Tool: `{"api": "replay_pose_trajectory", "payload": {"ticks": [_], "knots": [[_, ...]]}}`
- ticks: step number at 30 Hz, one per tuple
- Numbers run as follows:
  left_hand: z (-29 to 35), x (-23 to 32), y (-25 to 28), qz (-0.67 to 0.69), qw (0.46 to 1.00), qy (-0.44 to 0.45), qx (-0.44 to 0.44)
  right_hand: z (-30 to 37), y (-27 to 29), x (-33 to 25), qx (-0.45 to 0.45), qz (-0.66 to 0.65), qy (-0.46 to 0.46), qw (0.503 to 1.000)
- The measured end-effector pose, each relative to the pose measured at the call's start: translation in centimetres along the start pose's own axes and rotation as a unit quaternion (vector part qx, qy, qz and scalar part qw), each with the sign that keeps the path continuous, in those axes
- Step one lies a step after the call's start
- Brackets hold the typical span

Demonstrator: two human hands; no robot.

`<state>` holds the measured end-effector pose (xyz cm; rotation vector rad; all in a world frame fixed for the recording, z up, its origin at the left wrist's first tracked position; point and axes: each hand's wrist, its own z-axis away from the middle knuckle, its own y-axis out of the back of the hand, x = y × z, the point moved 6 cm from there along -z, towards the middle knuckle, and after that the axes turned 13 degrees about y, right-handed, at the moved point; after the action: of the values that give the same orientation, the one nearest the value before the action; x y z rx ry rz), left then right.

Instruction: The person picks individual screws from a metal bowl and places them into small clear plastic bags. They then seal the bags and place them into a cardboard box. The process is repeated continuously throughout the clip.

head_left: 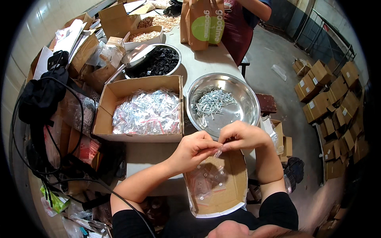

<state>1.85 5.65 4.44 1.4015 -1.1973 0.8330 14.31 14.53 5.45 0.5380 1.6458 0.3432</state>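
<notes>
My left hand [193, 148] and my right hand [243, 136] meet above a shallow cardboard tray [230, 197]. Both are closed, pinching a small clear plastic bag [218, 152] between the fingertips. What the bag contains is too small to make out. Inside the tray lie several flat clear bags [201, 183] with red seal lines and small round white pieces. Just beyond my hands stands a steel bowl [250, 93] holding a heap of silver screws [214, 102]. To its left, a cardboard box [104, 111] is filled with packed clear bags [147, 113].
Farther back sit a steel bowl of black parts [160, 61], a white box of wooden pieces [143, 36] and a brown paper bag [194, 23]. Another person [240, 31] stands across the table. Black cables [81, 115] hang at left; cartons [317, 79] are stacked at right.
</notes>
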Motion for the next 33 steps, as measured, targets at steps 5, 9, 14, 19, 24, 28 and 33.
{"api": "replay_pose_trajectory", "payload": {"ticks": [5, 9, 14, 19, 24, 28, 33], "knots": [[0.5, 0.2, -1.1, -0.034, 0.999, -0.029, -0.021, 0.6, 4.2, 4.6, 0.101, 0.284, -0.152, 0.941], [0.4, -0.3, -1.5, -0.039, 0.998, -0.039, -0.037, -1.1, 6.0, 7.6, 0.071, 0.367, -0.284, 0.883], [0.4, -0.9, -1.6, 0.001, 0.999, 0.008, -0.031, -3.4, 6.1, 10.1, 0.032, 0.426, -0.311, 0.849], [0.5, -1.5, -2.1, 0.027, 0.998, -0.041, -0.033, -3.1, 6.0, 11.4, 0.052, 0.329, -0.307, 0.892], [0.5, -1.7, -1.8, -0.013, 0.996, 0.019, -0.081, -2.7, 6.1, 11.5, 0.027, 0.328, -0.301, 0.895], [0.3, -2.7, -1.7, 0.063, 0.989, 0.118, -0.068, -1.7, 6.9, 11.8, 0.002, 0.292, -0.325, 0.899], [0.1, -2.8, -1.9, 0.071, 0.992, 0.055, -0.088, -2.0, 7.5, 11.7, 0.003, 0.357, -0.304, 0.883]]}}
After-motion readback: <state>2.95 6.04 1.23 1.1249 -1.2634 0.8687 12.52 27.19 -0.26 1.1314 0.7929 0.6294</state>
